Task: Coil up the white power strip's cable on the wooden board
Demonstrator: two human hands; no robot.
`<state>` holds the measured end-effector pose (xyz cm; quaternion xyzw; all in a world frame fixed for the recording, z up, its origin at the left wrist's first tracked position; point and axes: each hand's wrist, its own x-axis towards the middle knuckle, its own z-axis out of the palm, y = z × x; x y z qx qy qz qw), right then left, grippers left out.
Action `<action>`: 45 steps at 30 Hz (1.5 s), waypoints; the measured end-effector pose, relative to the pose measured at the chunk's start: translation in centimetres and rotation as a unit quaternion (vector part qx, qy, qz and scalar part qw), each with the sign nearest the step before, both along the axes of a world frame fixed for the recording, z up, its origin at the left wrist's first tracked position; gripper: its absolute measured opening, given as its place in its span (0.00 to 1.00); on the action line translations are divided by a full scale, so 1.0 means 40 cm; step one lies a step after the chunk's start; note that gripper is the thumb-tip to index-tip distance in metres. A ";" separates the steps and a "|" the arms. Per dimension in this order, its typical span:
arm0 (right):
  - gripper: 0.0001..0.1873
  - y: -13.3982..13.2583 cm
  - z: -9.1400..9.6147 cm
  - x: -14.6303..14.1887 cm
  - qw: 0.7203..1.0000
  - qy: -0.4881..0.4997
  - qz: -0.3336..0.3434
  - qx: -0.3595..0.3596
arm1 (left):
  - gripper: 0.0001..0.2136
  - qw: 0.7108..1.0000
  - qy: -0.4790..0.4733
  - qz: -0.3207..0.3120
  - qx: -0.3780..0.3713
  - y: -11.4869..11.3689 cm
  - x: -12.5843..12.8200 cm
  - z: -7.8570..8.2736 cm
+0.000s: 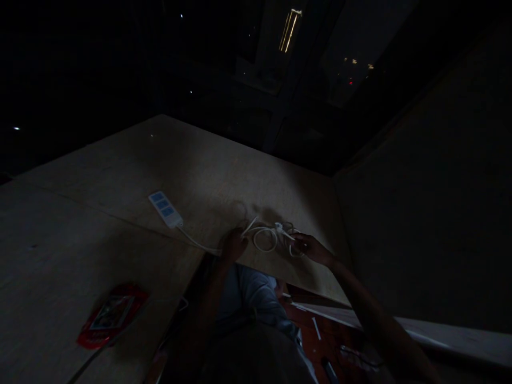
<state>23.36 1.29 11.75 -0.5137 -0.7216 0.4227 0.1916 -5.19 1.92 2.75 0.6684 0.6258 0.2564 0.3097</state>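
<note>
A white power strip (165, 209) with blue socket faces lies on the wooden table. Its pale cord (196, 244) runs toward me to my left hand (234, 245), whose fingers are closed around part of it. Between my hands the cord makes a loose loop (264, 239) just above or on the tabletop; I cannot tell which. My right hand (304, 245) pinches the cord at the right, close to the white plug (279, 227). More coils hang around those fingers. Dim light hides the fine detail of both grips.
A red packet (112, 314) lies on the table at the lower left. The wooden tabletop (192, 154) ends at a dark window with distant lights. A dark wall (420, 224) rises on the right. My legs (256, 293) are below the table's near edge.
</note>
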 end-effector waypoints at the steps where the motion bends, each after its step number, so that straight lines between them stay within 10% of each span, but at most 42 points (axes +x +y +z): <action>1: 0.16 0.004 -0.020 0.001 1.000 0.005 -0.018 0.001 | 0.15 1.000 0.001 0.006 0.002 0.001 0.002 -0.002; 10: 0.24 -0.005 -0.161 0.038 0.986 0.045 -0.156 0.025 | 0.21 1.000 -0.017 0.013 0.001 0.009 0.015 -0.006; 45: 0.23 -0.056 -0.150 0.023 0.975 0.104 -0.197 0.005 | 0.16 0.997 0.026 0.076 -0.009 0.004 0.025 -0.016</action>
